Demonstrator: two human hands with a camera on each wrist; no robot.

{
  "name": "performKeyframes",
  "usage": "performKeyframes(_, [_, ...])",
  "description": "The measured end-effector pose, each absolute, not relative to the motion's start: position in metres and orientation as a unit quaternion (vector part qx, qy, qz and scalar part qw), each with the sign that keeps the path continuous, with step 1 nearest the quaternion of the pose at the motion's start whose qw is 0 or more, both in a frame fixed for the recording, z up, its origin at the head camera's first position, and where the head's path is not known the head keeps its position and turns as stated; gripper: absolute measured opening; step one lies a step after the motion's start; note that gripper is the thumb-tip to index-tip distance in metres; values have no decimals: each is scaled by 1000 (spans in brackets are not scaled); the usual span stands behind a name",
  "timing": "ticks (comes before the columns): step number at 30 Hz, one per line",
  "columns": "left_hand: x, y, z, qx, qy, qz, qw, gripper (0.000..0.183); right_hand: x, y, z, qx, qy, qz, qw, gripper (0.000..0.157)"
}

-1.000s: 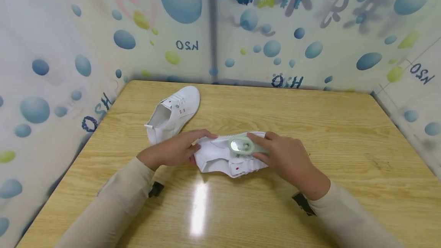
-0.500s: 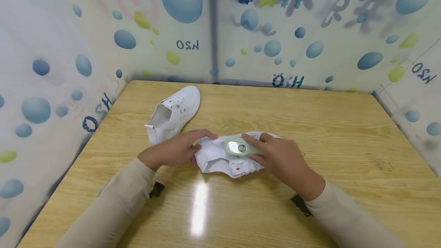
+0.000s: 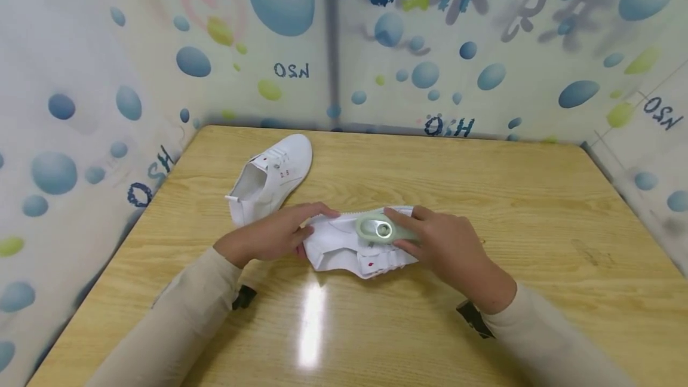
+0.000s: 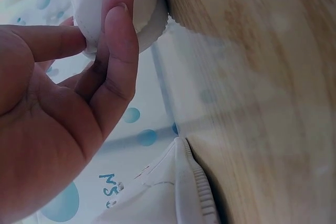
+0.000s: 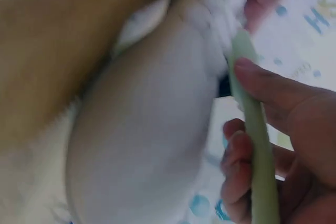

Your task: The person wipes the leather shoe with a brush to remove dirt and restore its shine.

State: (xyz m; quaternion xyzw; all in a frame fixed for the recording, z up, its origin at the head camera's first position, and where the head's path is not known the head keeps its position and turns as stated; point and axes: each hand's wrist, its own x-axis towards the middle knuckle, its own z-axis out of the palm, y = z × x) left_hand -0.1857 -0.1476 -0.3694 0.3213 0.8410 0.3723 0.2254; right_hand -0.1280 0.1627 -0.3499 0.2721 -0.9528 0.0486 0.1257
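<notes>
A white shoe [image 3: 330, 237] lies tilted on its side in the middle of the table, its opening toward me. My left hand [image 3: 274, 233] grips it by the heel; the left wrist view shows the thumb and fingers around the heel [image 4: 92, 3]. In my right hand [image 3: 448, 243] is a pale green brush [image 3: 371, 227] with an oval head and a round button on top. Its head lies against the shoe's upper side, and any bristles are hidden beneath. The right wrist view shows fingers curled round the green handle [image 5: 257, 145]; the shoe [image 5: 142, 129] is blurred there.
The other white shoe [image 3: 290, 163] stands upright behind my left hand, toe pointing away. Under everything is a wooden table [image 3: 484, 184] with a glare spot at the front. Patterned walls [image 3: 349, 46] rise behind and beside it.
The brush in my right hand slid a little left along the shoe, then back right. My left hand and both shoes have stayed almost in place.
</notes>
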Motion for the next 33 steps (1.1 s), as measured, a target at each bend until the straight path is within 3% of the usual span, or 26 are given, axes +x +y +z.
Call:
performKeyframes(6, [-186, -146, -369, 316, 840, 378, 227, 49, -128, 156, -358, 301, -936, 43, 178, 52])
performKeyframes(14, [-184, -142, -366, 295, 850, 380, 214, 49, -127, 166, -347, 246, -959, 48, 137, 53])
performKeyframes(25, [-188, -148, -372, 211, 874, 398, 185, 47, -129, 177, -336, 223, -959, 94, 147, 57])
performKeyframes(33, [-212, -137, -370, 141, 876, 428, 175, 46, -128, 181, -331, 226, -955, 126, 142, 55])
